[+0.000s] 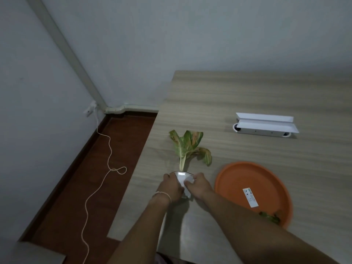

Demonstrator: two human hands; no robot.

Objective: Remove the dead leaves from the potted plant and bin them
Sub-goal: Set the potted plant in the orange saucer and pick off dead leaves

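A small white pot (182, 178) stands on the wooden table (247, 96) near its left edge. Out of it grows a plant (187, 146) with green leaves streaked orange and brown; one drooping leaf (206, 156) hangs to the right. My left hand (170, 186) grips the pot's left side and my right hand (198, 185) grips its right side. An orange round tray (238, 174) lies to the right of the pot, with a white label on it and a few plucked leaves (270, 216) at its near edge, partly behind my right forearm.
A white open box (265, 124) lies further back on the table at the right. To the left of the table is dark red floor with a white cable (108, 162) running from a wall socket (90, 109). The walls are close behind and to the left.
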